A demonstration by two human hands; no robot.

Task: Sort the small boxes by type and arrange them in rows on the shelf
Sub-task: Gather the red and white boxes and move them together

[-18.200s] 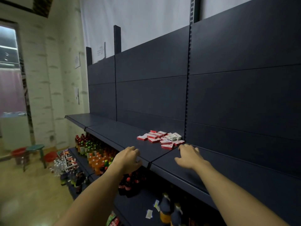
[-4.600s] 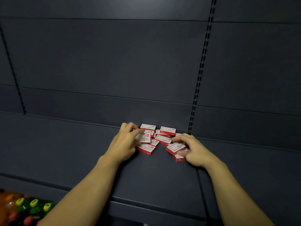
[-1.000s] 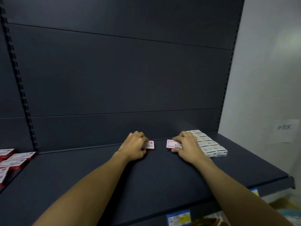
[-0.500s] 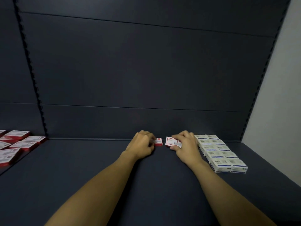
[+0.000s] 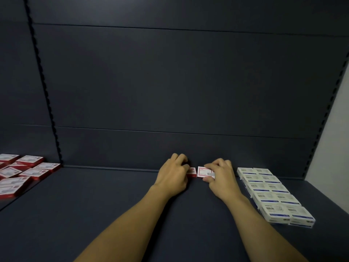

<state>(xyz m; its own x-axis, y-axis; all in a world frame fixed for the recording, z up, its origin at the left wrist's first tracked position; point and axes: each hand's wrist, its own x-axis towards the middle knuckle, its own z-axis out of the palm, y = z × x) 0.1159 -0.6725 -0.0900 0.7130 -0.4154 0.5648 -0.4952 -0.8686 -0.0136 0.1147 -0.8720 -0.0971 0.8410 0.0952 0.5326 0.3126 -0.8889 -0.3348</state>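
Observation:
Two small red-and-white boxes lie side by side at the back of the dark shelf (image 5: 117,208). My left hand (image 5: 174,175) grips the left red box (image 5: 193,172), mostly covering it. My right hand (image 5: 221,176) pinches the right red box (image 5: 203,171) between thumb and fingers. To the right, white boxes with blue stripes (image 5: 272,193) stand in two neat rows running from the back wall toward the front. A loose pile of red boxes (image 5: 22,173) lies at the far left on the neighbouring shelf section.
The shelf's dark back panel (image 5: 170,91) rises directly behind the hands. A perforated upright (image 5: 47,103) separates the left section. A pale wall (image 5: 336,138) bounds the shelf on the right.
Both hands have pushed the two red boxes a little further back toward the back panel and closer together. The view has shifted slightly left.

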